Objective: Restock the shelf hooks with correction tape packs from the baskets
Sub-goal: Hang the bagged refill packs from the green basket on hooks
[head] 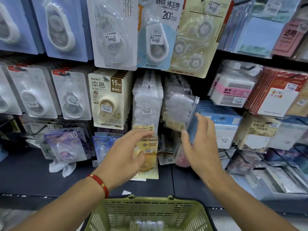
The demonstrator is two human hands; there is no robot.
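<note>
Before dark shop shelving (25,172) above green basket (150,212): right hand (198,147) pinching clear pack (181,110), long axis upright, tilted; left hand (126,155) spread, empty.

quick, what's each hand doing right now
Left hand: open, fingers spread, holding nothing, in front of the yellow packs.
Right hand: gripping a clear bagged pack, raised toward the hooks.
</note>
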